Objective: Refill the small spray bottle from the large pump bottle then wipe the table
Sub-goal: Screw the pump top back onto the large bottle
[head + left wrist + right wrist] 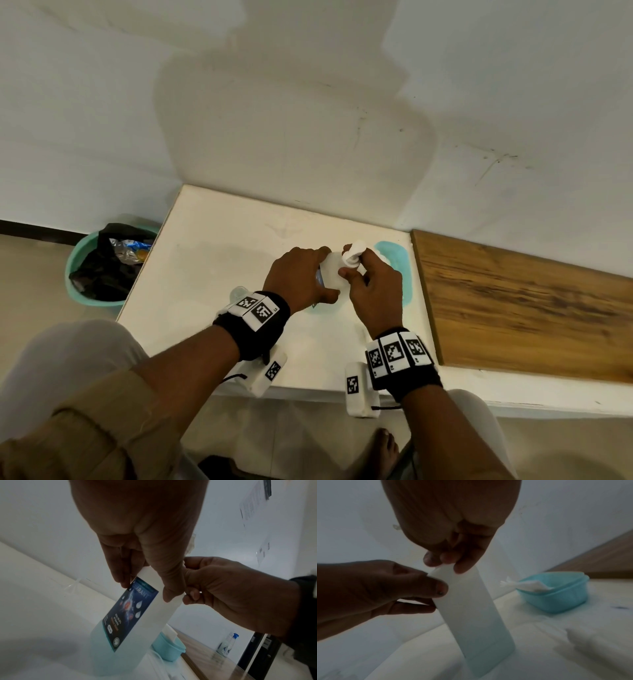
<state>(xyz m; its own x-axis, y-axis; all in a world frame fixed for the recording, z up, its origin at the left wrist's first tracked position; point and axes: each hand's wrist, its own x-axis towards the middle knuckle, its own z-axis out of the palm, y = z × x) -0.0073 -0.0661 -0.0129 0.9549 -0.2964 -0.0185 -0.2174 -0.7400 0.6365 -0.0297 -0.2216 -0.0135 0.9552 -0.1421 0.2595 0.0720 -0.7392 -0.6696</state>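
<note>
The large pump bottle (331, 274) is being held upright on the white counter (212, 260), its body gripped by the left hand (298, 279). Its white pump top (352, 255) is being pinched by the right hand (375, 284). A teal container (556, 595) holding a white wipe (529, 584) is sitting nearby.

Large white pump bottle (150, 615) upright on table (205, 260), blue label.
</note>
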